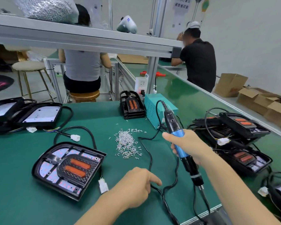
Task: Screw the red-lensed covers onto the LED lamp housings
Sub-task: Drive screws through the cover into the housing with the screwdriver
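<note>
Right hand (187, 146) grips blue screwdriver (179, 144), bit end pointing near, above bench (15, 184). Left hand (136, 185) near centre, holds nothing, fingers loosely curled, forefinger out toward black cord (150, 161). Lamp (68, 169) with red-lensed cover lies near left on bench. Screws (126, 145) heaped mid-bench, just right of lamp.

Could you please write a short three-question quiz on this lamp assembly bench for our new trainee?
1. True or false: the right hand grips the electric screwdriver.
2. What lies between the lamp housing and the screwdriver? A) a pile of loose screws B) pliers C) tape
3. Fill in: the left hand holds ____.

Key: 1 true; 2 A; 3 nothing, its forefinger points near the black cable.
</note>
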Motion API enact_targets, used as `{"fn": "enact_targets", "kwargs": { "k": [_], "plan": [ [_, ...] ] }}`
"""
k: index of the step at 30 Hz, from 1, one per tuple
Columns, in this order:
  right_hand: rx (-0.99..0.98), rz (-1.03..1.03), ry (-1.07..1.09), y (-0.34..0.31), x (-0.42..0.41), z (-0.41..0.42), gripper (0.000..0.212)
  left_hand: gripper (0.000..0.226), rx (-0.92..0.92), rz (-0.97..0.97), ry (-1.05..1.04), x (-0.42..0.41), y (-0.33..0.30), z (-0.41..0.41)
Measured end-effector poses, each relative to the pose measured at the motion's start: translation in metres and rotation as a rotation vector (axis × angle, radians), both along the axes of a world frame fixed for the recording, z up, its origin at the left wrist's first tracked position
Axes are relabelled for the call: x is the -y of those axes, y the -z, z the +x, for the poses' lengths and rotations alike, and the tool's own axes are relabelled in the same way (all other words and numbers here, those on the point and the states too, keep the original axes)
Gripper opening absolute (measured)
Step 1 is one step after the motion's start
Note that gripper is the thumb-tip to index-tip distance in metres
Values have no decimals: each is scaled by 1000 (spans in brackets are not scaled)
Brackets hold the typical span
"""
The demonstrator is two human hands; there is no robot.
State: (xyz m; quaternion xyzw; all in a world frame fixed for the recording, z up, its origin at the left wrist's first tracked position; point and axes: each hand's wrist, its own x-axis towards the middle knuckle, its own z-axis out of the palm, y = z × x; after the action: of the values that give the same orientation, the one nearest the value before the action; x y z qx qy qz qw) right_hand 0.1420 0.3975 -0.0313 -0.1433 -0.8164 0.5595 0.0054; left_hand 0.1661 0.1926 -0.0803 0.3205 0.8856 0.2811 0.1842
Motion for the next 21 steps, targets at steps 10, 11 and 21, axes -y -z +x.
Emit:
{"fn": "enact_targets", "kwargs": {
  "k": [10,11,21],
  "plan": [
    [170,150,-25,27,8,-31,46,68,25,48,-3,-13,5,4],
    [177,162,-28,27,9,-35,48,67,6,61,-23,-14,6,2],
    [257,457,70,53,18,-67,75,66,105,47,1,-18,8,-6]
  ]
}}
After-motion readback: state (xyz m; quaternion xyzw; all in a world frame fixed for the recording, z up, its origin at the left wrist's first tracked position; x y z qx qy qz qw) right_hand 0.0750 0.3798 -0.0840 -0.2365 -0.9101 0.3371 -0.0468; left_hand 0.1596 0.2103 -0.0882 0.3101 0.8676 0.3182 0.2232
